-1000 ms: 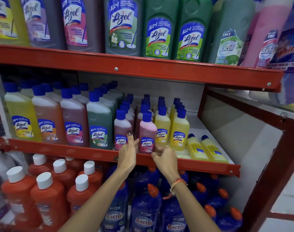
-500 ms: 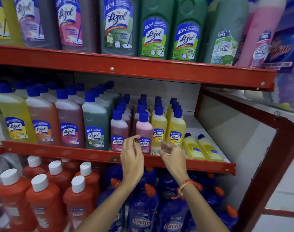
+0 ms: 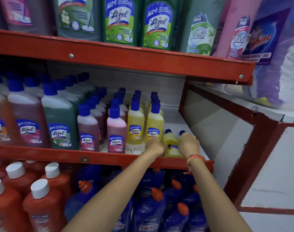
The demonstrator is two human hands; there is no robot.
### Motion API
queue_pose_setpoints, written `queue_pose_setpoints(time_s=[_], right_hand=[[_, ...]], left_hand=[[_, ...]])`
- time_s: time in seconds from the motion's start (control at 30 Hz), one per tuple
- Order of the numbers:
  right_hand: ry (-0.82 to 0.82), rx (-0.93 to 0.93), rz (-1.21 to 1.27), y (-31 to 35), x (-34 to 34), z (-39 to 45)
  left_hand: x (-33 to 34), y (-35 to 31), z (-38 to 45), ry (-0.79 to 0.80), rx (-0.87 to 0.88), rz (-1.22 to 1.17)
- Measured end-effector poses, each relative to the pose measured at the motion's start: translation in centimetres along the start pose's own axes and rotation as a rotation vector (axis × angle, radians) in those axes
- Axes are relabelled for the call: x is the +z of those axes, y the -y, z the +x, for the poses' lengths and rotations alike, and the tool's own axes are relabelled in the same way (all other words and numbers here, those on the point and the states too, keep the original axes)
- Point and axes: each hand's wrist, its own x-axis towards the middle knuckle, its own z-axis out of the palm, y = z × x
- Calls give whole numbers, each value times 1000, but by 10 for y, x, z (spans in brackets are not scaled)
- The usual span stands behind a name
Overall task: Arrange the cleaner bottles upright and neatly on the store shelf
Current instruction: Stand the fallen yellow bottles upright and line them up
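Two small yellow cleaner bottles with blue caps lie on their sides at the right end of the middle shelf (image 3: 59, 152). My left hand (image 3: 154, 146) is closed over the left lying bottle (image 3: 168, 139). My right hand (image 3: 188, 144) is closed over the right lying bottle (image 3: 182, 132), of which mostly the cap shows. Just left of them, rows of upright yellow bottles (image 3: 136, 126) and pink bottles (image 3: 117, 129) stand with labels facing front.
Larger upright bottles (image 3: 59, 129) fill the middle shelf's left side. Big green bottles (image 3: 119, 22) stand on the top shelf. Below are orange bottles (image 3: 42, 206) and blue Bactin bottles (image 3: 148, 215). A red frame post (image 3: 253, 158) bounds the right. Bare white shelf (image 3: 173, 118) lies behind the lying bottles.
Both hands have moved right, from the front pink and yellow upright bottles to the two lying yellow bottles, and closed on them. The view has moved closer and to the right.
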Motion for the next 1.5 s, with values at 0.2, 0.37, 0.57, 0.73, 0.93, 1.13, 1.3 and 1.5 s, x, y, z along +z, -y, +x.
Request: queue_pose_setpoints(time_s=[0.2, 0.37, 0.57, 0.73, 0.93, 1.13, 1.3, 1.5], right_hand=[[165, -11, 40, -7, -2, 22], [145, 104, 315, -24, -1, 35], [193, 80, 987, -39, 3, 26], [152, -20, 1078, -44, 12, 9], [22, -19, 1109, -38, 17, -8], [-312, 29, 819, -6, 33, -23], [-392, 17, 707, -1, 33, -22], [-152, -106, 906, -24, 24, -16]], left_hand=[[6, -14, 10, 60, -122, -204], [9, -14, 5, -4, -83, -285], [4, -9, -12, -181, 153, -318], [2, 2, -27, -250, 279, -221], [-18, 15, -31, -3, 269, -404], [-29, 9, -24, 178, 71, -592], [-28, 3, -26, 173, 14, -643], [-21, -5, -27, 245, 24, -550]])
